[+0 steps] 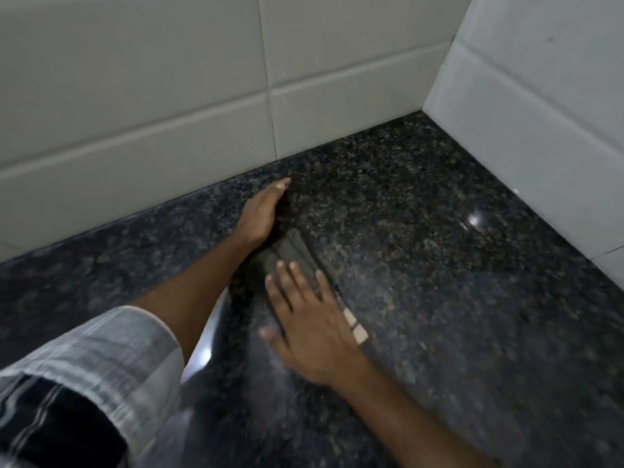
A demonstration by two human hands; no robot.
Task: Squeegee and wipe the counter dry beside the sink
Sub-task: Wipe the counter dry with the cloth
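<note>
Right hand (317,336) was laid flat on a folded grey cloth (290,255), fingers straight and spread, pressing rather than pinching. Left hand (261,211) was set on edge on the dark granite counter (439,231), fingers straight and together, nothing held, acting as a squeegee blade.

Cloth was seen under and just beyond the right fingertips, toward 12 o'clock; a pale striped edge showed at 3 o'clock of that hand. Left hand lay at 11 o'clock of the cloth, just beside it, near the tiled wall (169,96).

Judgement: for a dry pass, even palm pressure should be kept, strokes overlapped, and the left edge held sealed to the stone. Frame was motion-blurred; wetness could not be judged. Sink was not clearly seen.
</note>
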